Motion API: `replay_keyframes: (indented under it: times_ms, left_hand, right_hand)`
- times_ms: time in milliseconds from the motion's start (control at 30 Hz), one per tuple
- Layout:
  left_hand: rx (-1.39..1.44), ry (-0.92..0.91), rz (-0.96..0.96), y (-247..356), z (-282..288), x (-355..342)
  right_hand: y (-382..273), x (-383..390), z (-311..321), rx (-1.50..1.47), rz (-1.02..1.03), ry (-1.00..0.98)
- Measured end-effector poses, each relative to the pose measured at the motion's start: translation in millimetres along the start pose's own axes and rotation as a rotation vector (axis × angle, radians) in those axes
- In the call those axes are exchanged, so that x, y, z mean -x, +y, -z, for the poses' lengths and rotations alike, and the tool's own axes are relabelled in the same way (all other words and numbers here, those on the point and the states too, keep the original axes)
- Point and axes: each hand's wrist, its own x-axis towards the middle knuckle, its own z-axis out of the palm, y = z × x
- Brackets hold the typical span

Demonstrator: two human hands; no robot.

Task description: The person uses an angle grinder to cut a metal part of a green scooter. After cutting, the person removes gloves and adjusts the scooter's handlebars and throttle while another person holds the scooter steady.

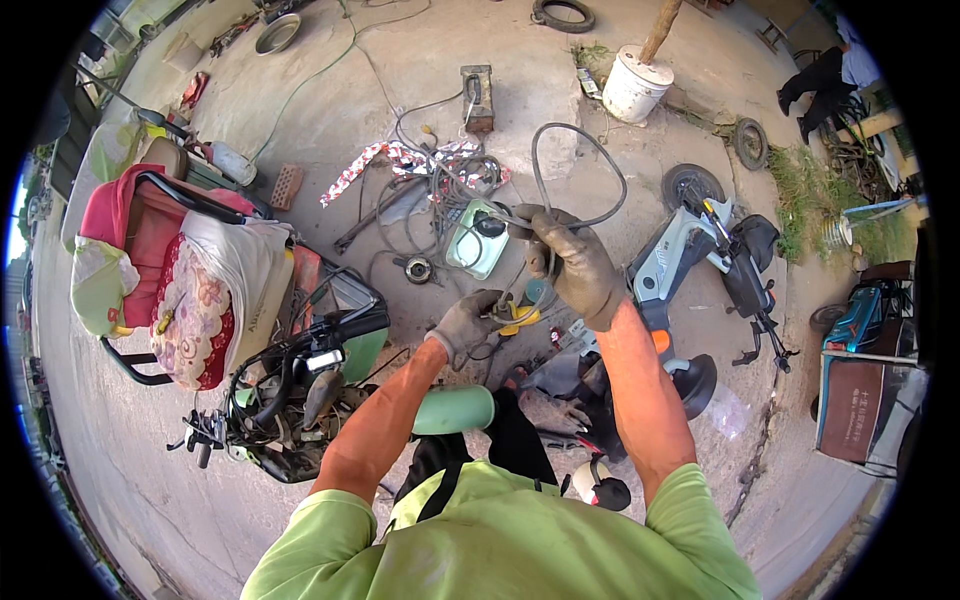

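A: Start close in: what's nearest the body?

B: A pale green cylinder [455, 409] just in front of the dark trousers [520, 440]. A little farther out is the left hand [465, 332], gloved, fingers closed on a length of grey cable [625, 186]. A yellow piece [518, 319] shows just beyond the fingertips; I cannot tell whether they hold it

A: And the other hand?

B: The right hand [572, 265], gloved too and farther out, is clamped on what looks like the same cable, which rises from it in one wide loop, held in the air

A: So how far along would you put it?

B: Partway, I'd judge. One big loop is formed and both hands have a grip. But past them, near a pale green tray [466, 255], a tangle of cords [440, 190] lies loose on the ground [380, 85], so that part looks not yet dealt with. I can't make out which cords, if any, join the held one

A: Anything farther off?

B: A box with a top handle [478, 100] stands beyond the tangle, a cord running from it. Farther still are a white bucket [637, 88] with a wooden post [660, 32] and a tyre [563, 27] lying flat; neither seems part of this work
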Motion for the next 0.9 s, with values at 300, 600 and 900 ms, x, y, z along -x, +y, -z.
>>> replay_keyframes:
  times_ms: [300,600,900]
  left_hand:
    - [0.804,0.053,0.249,27,-29,15]
    - [1.109,0.098,0.247,20,-43,35]
    - [1.107,0.006,0.248,32,-44,38]
  right_hand:
    - [81,41,90,0.296,0.109,0.327]
    - [159,77,101,0.432,0.045,0.653]
    - [155,83,68,0.264,-0.303,0.361]
